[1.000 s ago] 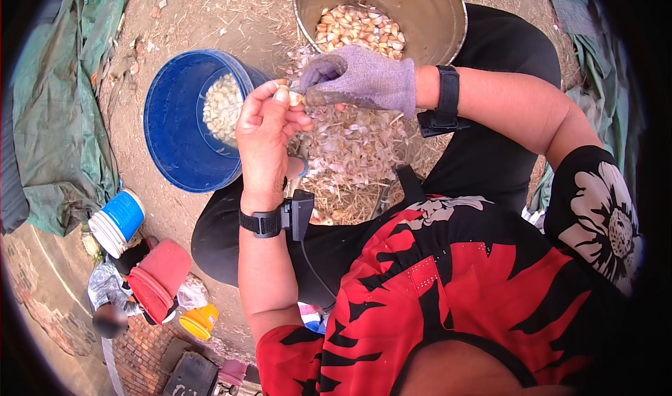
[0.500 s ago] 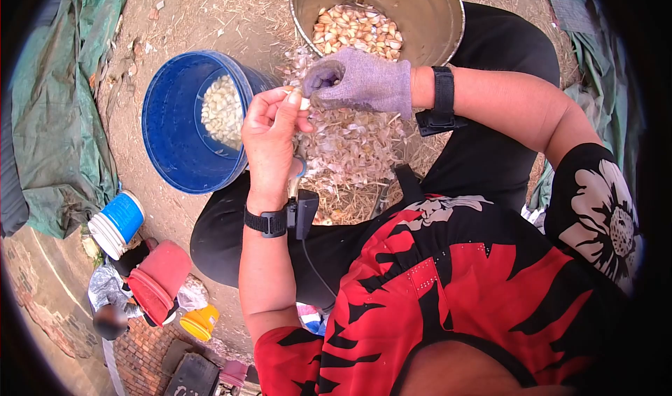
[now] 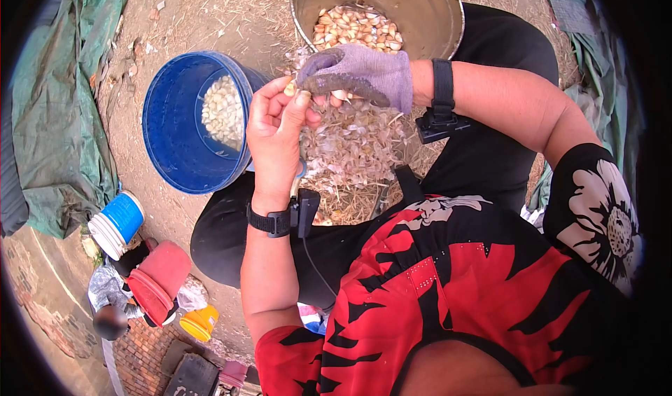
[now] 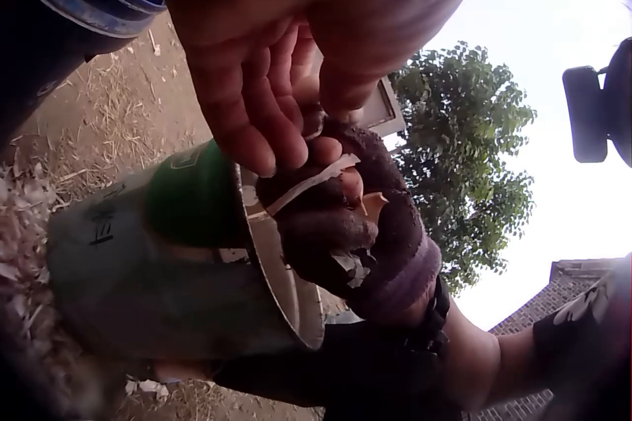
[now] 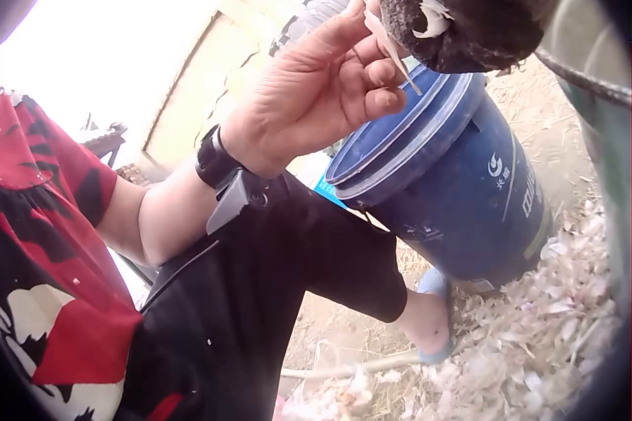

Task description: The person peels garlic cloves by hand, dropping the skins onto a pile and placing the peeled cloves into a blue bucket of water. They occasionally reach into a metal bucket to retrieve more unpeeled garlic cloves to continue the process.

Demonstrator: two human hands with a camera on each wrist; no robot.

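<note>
My bare left hand (image 3: 274, 140) pinches a pale garlic clove (image 3: 289, 88) between thumb and fingers. Against its fingertips, my gloved right hand (image 3: 367, 77) is curled round several cloves (image 3: 341, 95), which show below its fingers. In the left wrist view, a strip of skin (image 4: 314, 184) lies across the dark glove (image 4: 380, 204). White skin bits (image 5: 431, 12) cling to the glove in the right wrist view, beside the bare fingers. Left of the hands, a blue bucket (image 3: 164, 133) holds peeled cloves (image 3: 222, 112); a large pail (image 3: 428, 18) above holds unpeeled ones (image 3: 357, 28).
Loose garlic skins (image 3: 353, 147) cover the ground between the legs. Green cloth (image 3: 59, 116) lies at the far left. A blue-and-white bucket (image 3: 117, 221), a red bucket (image 3: 159, 273), a yellow bucket (image 3: 199, 322) and another person (image 3: 106, 287) are at the lower left.
The white clove seen at the fingertips half a second ago is no longer there; a yellowish one is pinched now. My gloved hand has turned, exposing cloves beneath its fingers.
</note>
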